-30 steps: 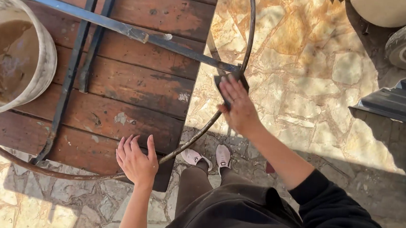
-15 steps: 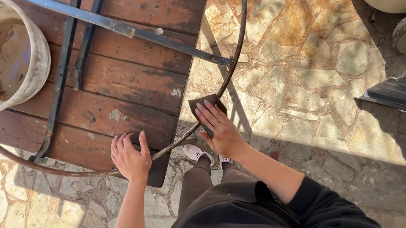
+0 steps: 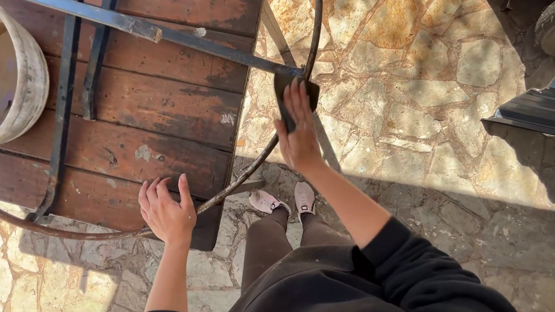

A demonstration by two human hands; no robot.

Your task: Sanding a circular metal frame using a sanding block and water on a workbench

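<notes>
Muddy water is held in a pale round bucket (image 3: 6, 82) at the left, set on a worn reddish wooden table (image 3: 162, 110). A dark rusty round metal frame (image 3: 236, 179) is laid across the boards. Its rim is steadied by the left hand (image 3: 167, 212), fingers spread. Farther right, a dark sanding pad (image 3: 289, 94) is pressed against the ring by the flattened right hand (image 3: 301, 128).

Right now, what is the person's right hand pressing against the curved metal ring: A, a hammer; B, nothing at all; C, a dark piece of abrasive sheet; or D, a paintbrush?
C: the right hand presses a dark abrasive sheet flat against the curved metal ring, beyond the edge of the wooden table.
</notes>
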